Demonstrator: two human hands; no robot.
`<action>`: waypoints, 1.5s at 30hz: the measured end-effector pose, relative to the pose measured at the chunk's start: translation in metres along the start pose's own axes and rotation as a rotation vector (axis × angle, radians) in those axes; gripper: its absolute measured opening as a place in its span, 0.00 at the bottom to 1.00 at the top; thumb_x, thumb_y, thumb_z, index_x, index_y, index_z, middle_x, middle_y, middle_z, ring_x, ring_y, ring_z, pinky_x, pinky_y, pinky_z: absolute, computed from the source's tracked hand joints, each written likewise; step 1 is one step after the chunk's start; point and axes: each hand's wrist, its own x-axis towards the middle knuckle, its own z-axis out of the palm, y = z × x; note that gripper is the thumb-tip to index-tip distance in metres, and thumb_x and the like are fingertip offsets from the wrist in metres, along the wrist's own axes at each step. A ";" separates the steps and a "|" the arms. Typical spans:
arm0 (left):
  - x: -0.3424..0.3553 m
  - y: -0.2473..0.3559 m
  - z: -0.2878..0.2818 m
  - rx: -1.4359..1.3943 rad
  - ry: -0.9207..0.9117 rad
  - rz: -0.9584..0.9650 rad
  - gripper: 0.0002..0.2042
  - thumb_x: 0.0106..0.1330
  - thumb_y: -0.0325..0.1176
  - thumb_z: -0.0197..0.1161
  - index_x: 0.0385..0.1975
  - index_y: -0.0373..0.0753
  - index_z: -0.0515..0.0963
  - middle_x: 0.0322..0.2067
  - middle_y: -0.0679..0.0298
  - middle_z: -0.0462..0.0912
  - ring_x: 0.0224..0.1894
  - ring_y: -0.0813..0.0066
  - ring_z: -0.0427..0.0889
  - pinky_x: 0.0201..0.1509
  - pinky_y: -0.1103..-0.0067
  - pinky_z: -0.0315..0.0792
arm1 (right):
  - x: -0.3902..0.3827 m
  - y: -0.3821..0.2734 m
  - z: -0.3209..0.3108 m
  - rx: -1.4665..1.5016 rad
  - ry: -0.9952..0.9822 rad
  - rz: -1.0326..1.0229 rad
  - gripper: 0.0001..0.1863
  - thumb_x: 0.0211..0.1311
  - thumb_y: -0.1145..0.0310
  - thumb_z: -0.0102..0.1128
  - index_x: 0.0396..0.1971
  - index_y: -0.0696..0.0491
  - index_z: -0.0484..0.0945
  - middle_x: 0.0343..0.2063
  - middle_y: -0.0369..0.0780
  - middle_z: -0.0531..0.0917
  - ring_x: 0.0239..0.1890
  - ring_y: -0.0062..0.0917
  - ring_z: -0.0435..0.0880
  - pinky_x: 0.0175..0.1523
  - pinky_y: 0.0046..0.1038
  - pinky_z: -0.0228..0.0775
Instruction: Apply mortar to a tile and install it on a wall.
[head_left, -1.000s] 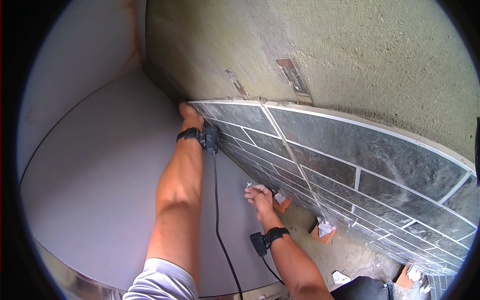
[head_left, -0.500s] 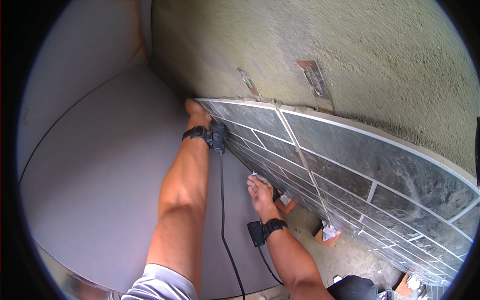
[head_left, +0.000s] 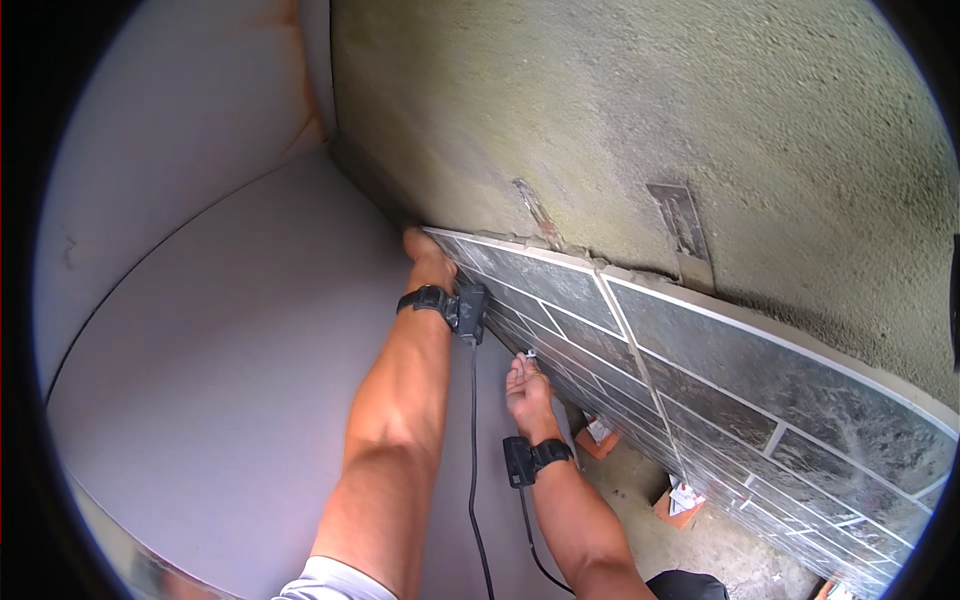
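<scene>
My left hand (head_left: 428,258) is at the upper left corner of a dark grey brick-patterned wall tile (head_left: 555,285), touching its edge; most of its fingers are hidden. Lower down, a small white cross-shaped tile spacer (head_left: 531,354) is pinched in the fingertips of my right hand (head_left: 529,388), close to the tile's face. A seam parts this tile from a second dark tile (head_left: 760,345) on the right. Each wrist wears a black strap with a cabled box.
Two flat metal trowels, a narrow one (head_left: 537,212) and a wider one (head_left: 683,225), lean on the rough mortar wall (head_left: 800,130) above the tiles. Brick pieces (head_left: 678,505) sit at the tiles' foot. A smooth grey panel (head_left: 230,370) closes the left side.
The whole view has shifted, so the wall and tiles appear lower and further right. My right hand has turned and brought the spacer nearer the tile. My left hand stays at the corner.
</scene>
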 end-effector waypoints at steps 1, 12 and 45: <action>-0.002 -0.001 0.002 0.003 0.002 -0.001 0.28 0.69 0.49 0.40 0.55 0.30 0.71 0.59 0.52 0.73 0.56 0.53 0.76 0.61 0.64 0.68 | 0.001 0.001 0.001 0.067 0.015 -0.003 0.08 0.70 0.70 0.54 0.43 0.56 0.77 0.39 0.35 0.84 0.38 0.19 0.82 0.43 0.18 0.74; -0.006 -0.004 0.006 0.013 0.053 0.014 0.29 0.69 0.51 0.43 0.56 0.32 0.71 0.58 0.53 0.74 0.55 0.54 0.76 0.60 0.65 0.69 | 0.012 0.004 0.005 0.212 0.028 -0.099 0.10 0.70 0.79 0.46 0.46 0.66 0.73 0.44 0.46 0.82 0.48 0.30 0.84 0.56 0.24 0.79; 0.017 -0.047 -0.039 0.024 0.127 -0.058 0.34 0.70 0.56 0.39 0.66 0.34 0.63 0.68 0.57 0.63 0.68 0.57 0.62 0.72 0.70 0.51 | -0.075 -0.013 -0.006 -0.529 -0.041 -0.098 0.08 0.69 0.72 0.51 0.42 0.60 0.69 0.43 0.53 0.81 0.43 0.40 0.85 0.50 0.34 0.80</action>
